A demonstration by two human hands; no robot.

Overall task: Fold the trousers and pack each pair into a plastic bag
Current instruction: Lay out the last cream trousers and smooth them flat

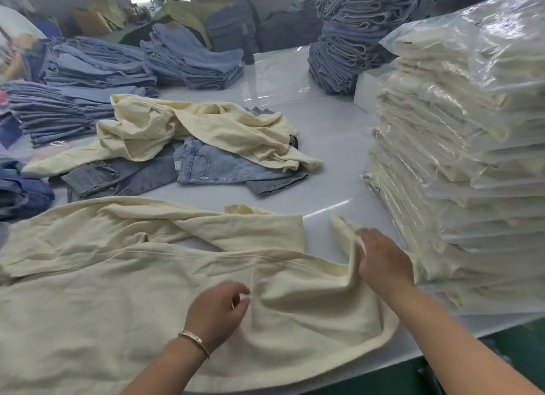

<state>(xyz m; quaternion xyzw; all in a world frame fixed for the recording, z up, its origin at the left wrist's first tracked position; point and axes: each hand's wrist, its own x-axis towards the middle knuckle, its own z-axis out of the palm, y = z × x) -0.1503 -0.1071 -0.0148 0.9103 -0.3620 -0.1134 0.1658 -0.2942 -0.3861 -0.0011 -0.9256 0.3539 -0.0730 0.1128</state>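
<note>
Two hands work a cream pair of trousers [124,291] spread across the near edge of the white tabletop [333,135]. Left hand [216,312] pinches a crease of the cloth between curled fingers [240,298]; right hand [383,262] grips a raised fold of the fabric, just beside the stack of bagged cream trousers [460,158].

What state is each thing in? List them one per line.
Cream trousers: spread out unfolded on the table, held by both hands.
Left hand: fingers pinch the cloth.
Right hand: grips a raised fold of the cloth.
Second cream trousers: crumpled on loose jeans.
Loose jeans: unfolded, lying flat.
Bagged trousers: folded, sealed in plastic, stacked.
Jeans piles: folded, stacked.
</note>
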